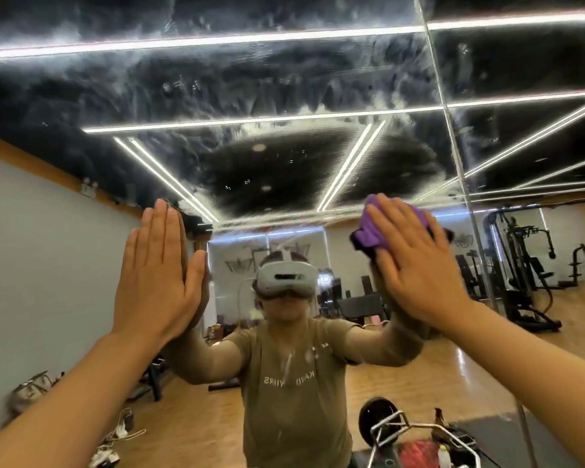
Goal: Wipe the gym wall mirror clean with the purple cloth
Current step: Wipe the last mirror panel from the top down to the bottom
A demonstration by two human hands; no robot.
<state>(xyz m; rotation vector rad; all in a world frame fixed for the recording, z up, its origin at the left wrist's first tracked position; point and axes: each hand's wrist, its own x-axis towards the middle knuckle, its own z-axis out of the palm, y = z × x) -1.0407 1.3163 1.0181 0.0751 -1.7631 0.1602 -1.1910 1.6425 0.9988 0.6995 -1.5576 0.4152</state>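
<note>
Right hand [416, 261] pressing purple cloth [372, 231] flat on mirror [284, 79], left hand [156, 265] flat beside

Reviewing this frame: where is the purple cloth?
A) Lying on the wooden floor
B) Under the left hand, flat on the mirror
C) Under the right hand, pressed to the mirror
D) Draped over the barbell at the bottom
C: the purple cloth bunches out from under the flat right hand against the mirror, while the left hand rests bare on the glass.
</note>
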